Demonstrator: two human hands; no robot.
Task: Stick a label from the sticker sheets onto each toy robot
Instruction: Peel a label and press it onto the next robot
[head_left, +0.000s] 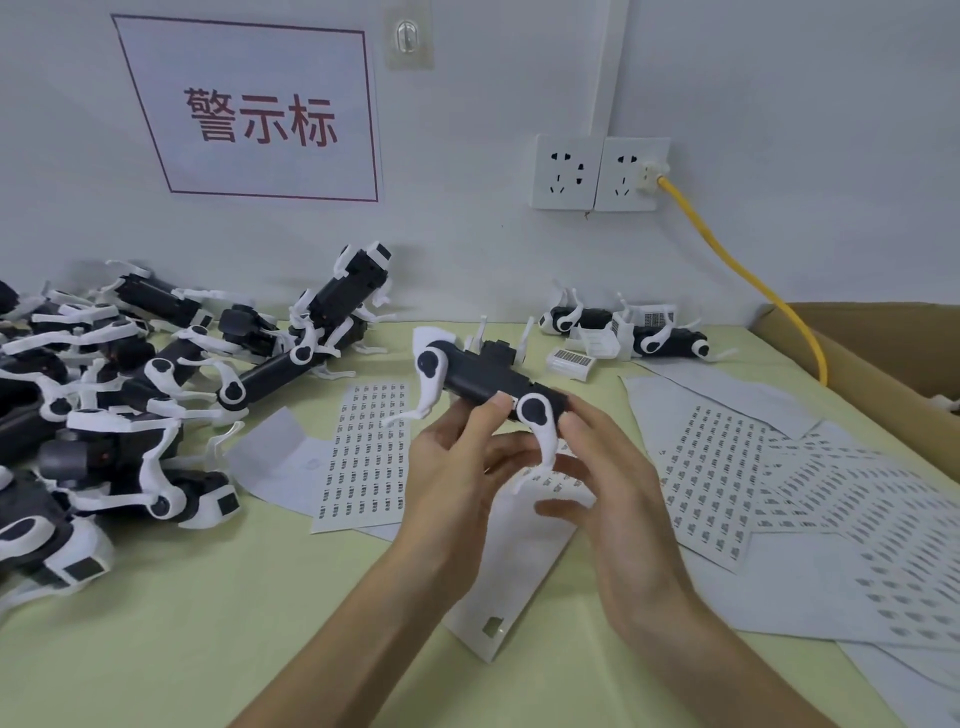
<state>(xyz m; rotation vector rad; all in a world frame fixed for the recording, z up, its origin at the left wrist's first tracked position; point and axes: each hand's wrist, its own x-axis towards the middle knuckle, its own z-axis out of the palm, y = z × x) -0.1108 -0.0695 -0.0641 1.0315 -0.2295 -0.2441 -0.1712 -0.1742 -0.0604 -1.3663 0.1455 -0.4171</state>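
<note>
Wide green table (208, 623) here, and the big story at nine o'clock is the pile (130, 389) of black-and-white toy robots, legs tangled, sprawling back toward the wall. Sweeping round to four o'clock, sticker sheets (779, 493) fan out and overlap, with one more sheet (363, 441) just left of centre and a mostly bare one (519, 571) under the hands. Up at one o'clock, two robots (623, 332) sit apart from the heap, possibly finished ones. Now dead centre: the robot (483, 382) is up off the table, body tilted, white legs dangling. The left hand (457, 467) has it from below, thumb on top and fingers curled round the body, a firm clamp. The right hand (613, 467) comes in at the near end, fingertips (571, 421) laid against the hip, thumb hanging free beneath, pinching nothing I can make out. Is there a label on a fingertip? Too small to tell. Looks like the placing step to me. Dangers: those thin legs could snag a finger and twist the body mid-press, leaving the label crooked or creased; and a done robot put down near nine o'clock could get lost among the unlabelled ones.
</note>
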